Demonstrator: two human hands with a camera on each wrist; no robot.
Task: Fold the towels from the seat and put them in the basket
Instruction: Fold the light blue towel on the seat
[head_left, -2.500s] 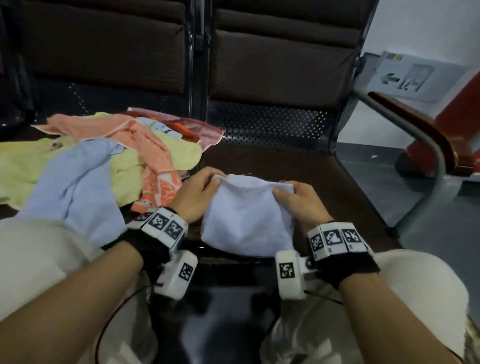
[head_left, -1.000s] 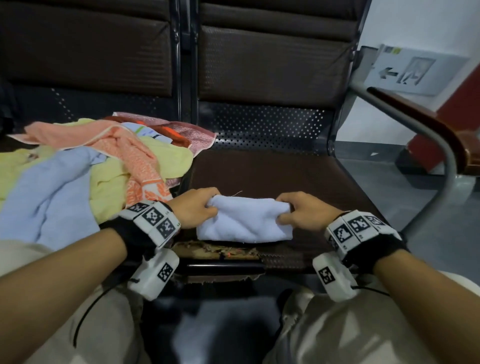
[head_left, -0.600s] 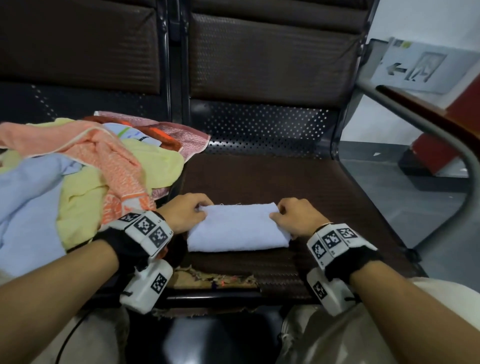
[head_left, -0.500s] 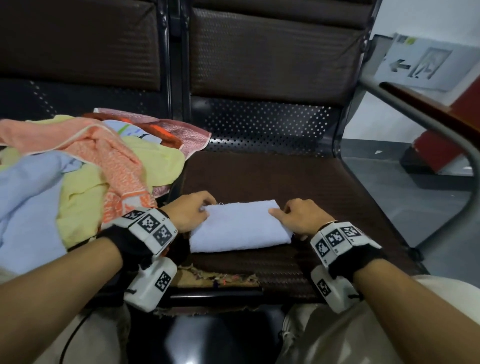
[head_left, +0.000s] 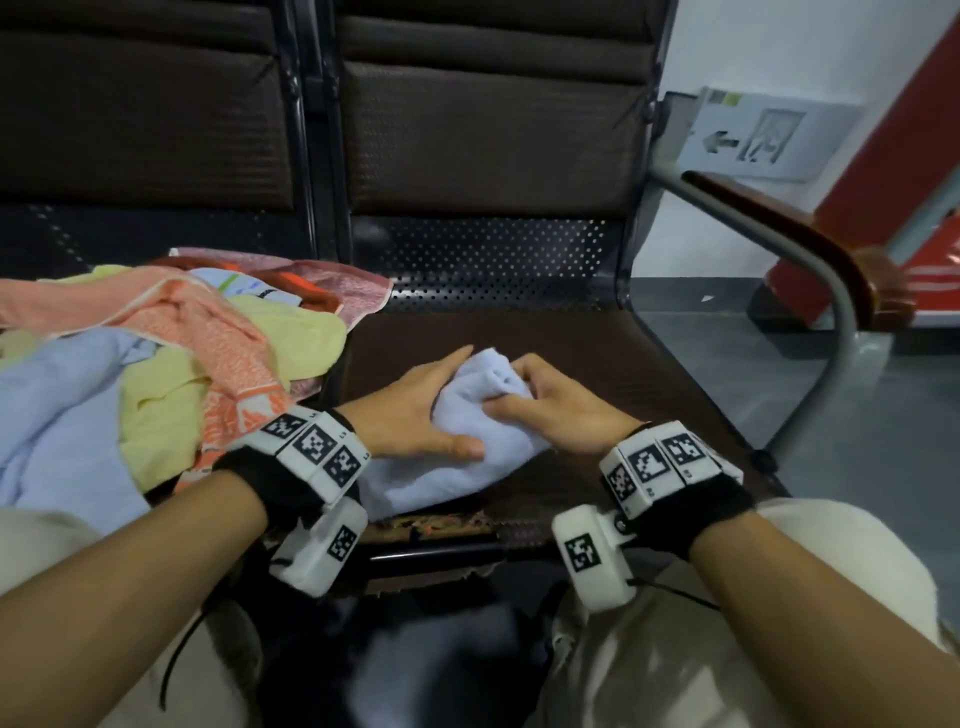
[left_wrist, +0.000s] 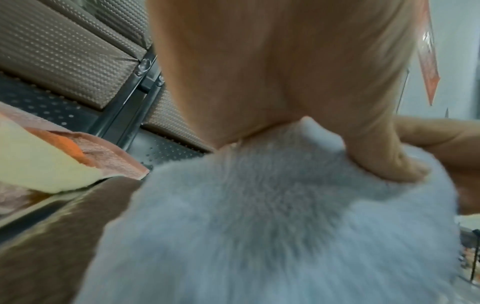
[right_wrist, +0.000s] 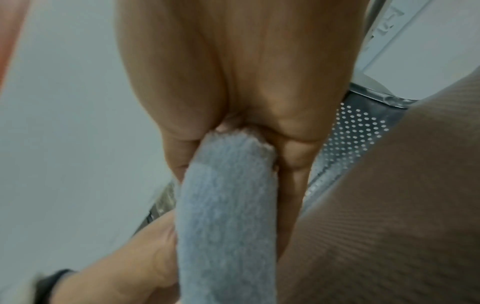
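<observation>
A: Where is the pale blue towel (head_left: 457, 447)?

B: It lies partly folded on the brown seat (head_left: 571, 364), near the front edge, between the person's two hands. Its far end is lifted and bunched, while the near part lies flat on the seat.

A: What is the right hand (head_left: 558, 410) doing?

B: It grasps the raised far end of the towel. The right wrist view shows the cloth pinched between the thumb and the curled fingers (right_wrist: 293, 164), so that hand is clenched on the fabric.

A: And the left hand (head_left: 415, 410)?

B: It lies on the towel's left part with the fingers stretched out nearly straight, pointing away towards the backrest. The thumb (left_wrist: 384, 156) presses down into the cloth. It holds the towel down rather than gripping it; the hand is flat and relaxed.

A: Do the two hands touch?

B: They are just beside each other over the towel; whether they touch cannot be told.

A: What else is around?

B: On the neighbouring seat to the left sits a loose pile of towels (head_left: 171, 374) in yellow, orange, pink and light blue. To the right runs a metal armrest (head_left: 810, 270) with a wooden top. Both wrists carry black bands with white marker blocks.
</observation>
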